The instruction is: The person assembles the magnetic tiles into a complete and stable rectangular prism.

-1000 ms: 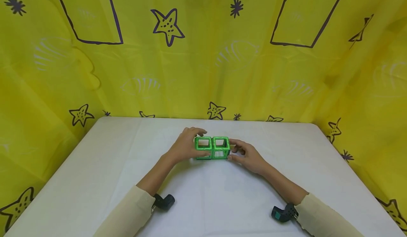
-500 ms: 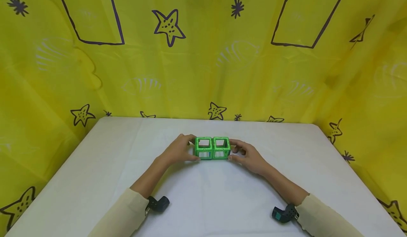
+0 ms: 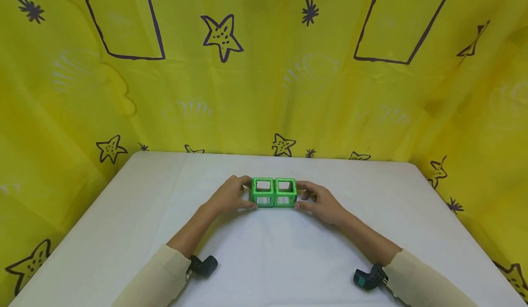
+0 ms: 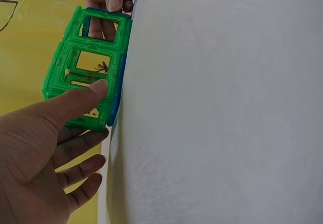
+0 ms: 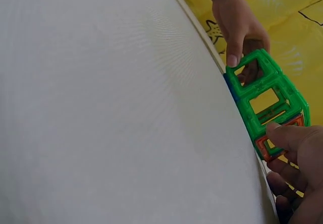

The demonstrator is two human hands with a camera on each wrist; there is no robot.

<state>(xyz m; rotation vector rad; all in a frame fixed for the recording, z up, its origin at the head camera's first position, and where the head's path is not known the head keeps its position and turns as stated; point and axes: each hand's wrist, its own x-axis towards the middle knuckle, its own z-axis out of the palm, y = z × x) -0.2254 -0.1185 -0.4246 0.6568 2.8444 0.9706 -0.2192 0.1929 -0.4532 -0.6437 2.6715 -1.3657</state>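
Note:
Two green open-frame cubes built of magnetic tiles (image 3: 274,193) stand side by side as one block on the white table. My left hand (image 3: 226,197) holds the block's left end, thumb at the front and fingers round the side and back. From the other end my right hand (image 3: 325,205) grips it, the thumb at the near lower corner. Blue tiles (image 4: 120,82) show along the underside in the left wrist view. An orange-red tile (image 5: 261,147) closes the right end in the right wrist view, partly covered by the right thumb and fingers.
A white cloth (image 3: 272,261) covers the table, whose far edge lies shortly behind the block. Beyond it hangs a yellow curtain (image 3: 264,91) with drawn starfish, also along both sides. Each wrist carries a small black camera (image 3: 203,265).
My left hand has drawn back leftward from across the left cube's front and top to its left end. The right hand keeps its place, and the block stays put.

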